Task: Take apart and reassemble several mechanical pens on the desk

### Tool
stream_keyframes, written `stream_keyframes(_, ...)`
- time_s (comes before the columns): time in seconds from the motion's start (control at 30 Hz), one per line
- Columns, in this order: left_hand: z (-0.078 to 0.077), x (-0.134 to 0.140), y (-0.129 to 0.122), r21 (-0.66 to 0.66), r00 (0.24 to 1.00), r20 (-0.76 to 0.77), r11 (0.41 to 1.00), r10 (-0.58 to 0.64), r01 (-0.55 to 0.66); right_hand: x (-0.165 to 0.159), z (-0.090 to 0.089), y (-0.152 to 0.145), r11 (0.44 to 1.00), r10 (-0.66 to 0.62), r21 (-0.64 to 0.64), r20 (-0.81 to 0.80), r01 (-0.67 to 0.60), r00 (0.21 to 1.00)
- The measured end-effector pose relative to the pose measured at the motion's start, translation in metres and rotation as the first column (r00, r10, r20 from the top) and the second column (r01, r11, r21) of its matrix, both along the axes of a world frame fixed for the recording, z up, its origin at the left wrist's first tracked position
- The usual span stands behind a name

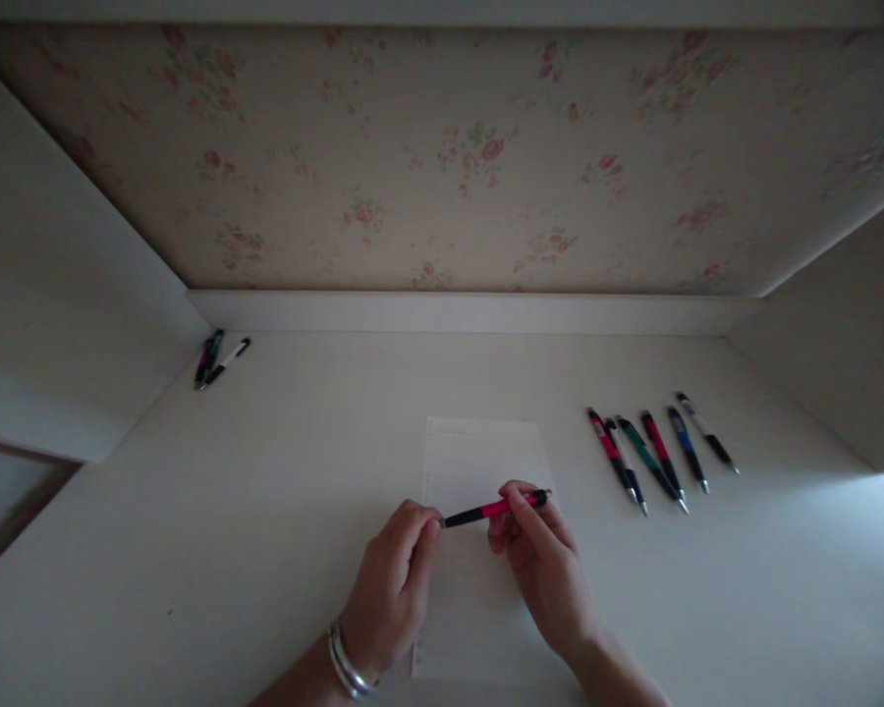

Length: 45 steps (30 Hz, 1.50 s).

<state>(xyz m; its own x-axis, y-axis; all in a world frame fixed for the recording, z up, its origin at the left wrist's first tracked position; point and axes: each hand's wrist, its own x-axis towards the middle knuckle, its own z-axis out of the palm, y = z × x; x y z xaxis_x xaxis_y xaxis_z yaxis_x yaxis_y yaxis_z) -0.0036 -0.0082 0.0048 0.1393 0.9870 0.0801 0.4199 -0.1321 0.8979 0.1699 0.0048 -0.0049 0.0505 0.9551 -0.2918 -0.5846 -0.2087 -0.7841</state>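
Observation:
A red ballpoint pen (493,510) with a black grip is held almost level above a lined sheet of paper (486,619). My right hand (545,565) pinches its barrel near the clicker end between thumb and fingers. At the other end, my left hand (392,579) has its thumb and index finger closed at the silver tip, which they partly cover. The remaining left fingers are curled and mostly hidden. Silver bangles (348,666) circle the left wrist.
On the white desk (280,471), several pens (659,454) in red, white, green and blue lie to the right. A small group of pens (217,361) rests in the far left corner. White side panels and a floral back wall (413,167) enclose the desk.

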Motion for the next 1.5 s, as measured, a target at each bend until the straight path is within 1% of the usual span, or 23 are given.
stream_keyframes(0.17,-0.009,-0.001,0.002,-0.125,0.996,-0.021,0.988,0.090,-0.092,0.003,0.001,-0.003,0.995,0.097,0.023,0.043,-0.098,0.994)
stream_keyframes(0.27,-0.007,-0.001,0.003,-0.195,0.995,0.008,0.976,0.102,-0.098,0.004,0.004,-0.005,0.990,0.139,0.031,0.045,-0.141,0.989)
stream_keyframes(0.33,-0.004,0.000,0.003,-0.258,0.991,0.062,0.961,0.122,-0.102,0.005,0.004,-0.006,0.988,0.151,0.029,0.036,-0.152,0.988)
stream_keyframes(0.4,0.000,0.001,0.003,-0.340,0.970,0.151,0.931,0.191,-0.130,0.006,0.004,-0.006,0.988,0.153,0.026,0.022,-0.153,0.988)
stream_keyframes(0.47,0.001,0.001,0.002,-0.392,0.936,0.239,0.908,0.259,-0.151,0.007,0.002,-0.006,0.989,0.142,0.025,0.014,-0.143,0.990)
stream_keyframes(0.5,0.001,0.001,0.002,-0.394,0.925,0.270,0.908,0.266,-0.146,0.008,0.002,-0.005,0.991,0.133,0.025,0.012,-0.134,0.991)
stream_keyframes(0.57,0.000,-0.001,0.001,-0.352,0.935,0.282,0.930,0.216,-0.108,0.008,0.001,-0.004,0.993,0.113,0.022,0.011,-0.113,0.994)
stream_keyframes(0.67,-0.002,-0.002,0.001,-0.248,0.978,0.186,0.968,0.092,-0.044,0.008,0.002,-0.001,0.995,0.094,0.022,0.007,-0.094,0.996)
stream_keyframes(0.77,-0.003,-0.002,0.002,-0.181,0.993,0.102,0.983,0.050,-0.030,0.008,0.003,0.000,0.995,0.095,0.024,0.019,-0.095,0.995)
stream_keyframes(0.93,-0.002,-0.001,0.005,-0.209,0.994,0.059,0.975,0.093,-0.078,0.007,0.000,-0.002,0.991,0.109,0.059,0.118,-0.117,0.987)
stream_keyframes(1.1,-0.001,0.000,0.006,-0.224,0.994,0.008,0.969,0.107,-0.102,0.006,0.000,-0.003,0.991,0.112,0.061,0.115,-0.120,0.987)
stream_keyframes(1.27,0.002,-0.001,0.005,-0.269,0.991,0.015,0.955,0.131,-0.122,0.007,0.002,-0.005,0.988,0.134,0.065,0.120,-0.142,0.984)
stream_keyframes(1.33,0.002,-0.001,0.004,-0.293,0.990,0.053,0.950,0.130,-0.109,0.007,0.001,-0.006,0.989,0.131,0.059,0.109,-0.138,0.985)
stream_keyframes(1.4,0.001,-0.002,0.002,-0.317,0.985,0.129,0.946,0.117,-0.071,0.008,0.001,-0.006,0.990,0.124,0.058,0.093,-0.130,0.988)
stream_keyframes(1.47,0.001,-0.002,0.000,-0.315,0.979,0.186,0.949,0.088,-0.026,0.008,0.002,-0.006,0.990,0.124,0.057,0.078,-0.128,0.989)
stream_keyframes(1.5,0.000,-0.002,0.000,-0.299,0.979,0.190,0.954,0.070,-0.011,0.008,0.002,-0.006,0.990,0.122,0.056,0.073,-0.126,0.990)
